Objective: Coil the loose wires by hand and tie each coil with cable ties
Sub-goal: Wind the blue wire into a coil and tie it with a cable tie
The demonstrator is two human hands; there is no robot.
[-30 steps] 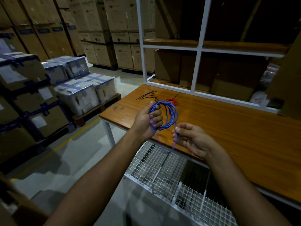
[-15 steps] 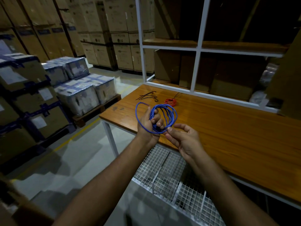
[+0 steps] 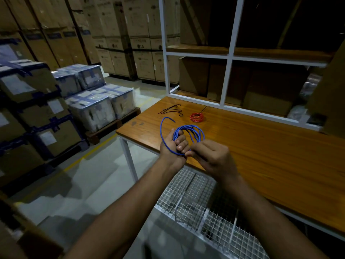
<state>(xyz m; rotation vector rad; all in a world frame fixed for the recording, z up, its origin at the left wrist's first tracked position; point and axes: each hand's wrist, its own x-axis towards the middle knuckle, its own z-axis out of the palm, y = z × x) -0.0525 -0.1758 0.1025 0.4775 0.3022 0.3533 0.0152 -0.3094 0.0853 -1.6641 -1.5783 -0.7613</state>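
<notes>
Since a second ago the tail has swung up left of my left hand (image 3: 172, 145), which grips the blue coil (image 3: 188, 134) above the table (image 3: 261, 146) edge — right hand (image 3: 211, 156) pinches beside it. Tuck the end in snug — loops even.

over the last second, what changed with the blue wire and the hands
The right hand moved left from below the blue wire coil up against the left hand, pinching the wire at the coil's bottom. The strand that hung down towards the mesh is gone; the free end now arcs up left of the left hand. The left hand grips the coil as before; the red coil and cable ties lie unmoved.
</notes>
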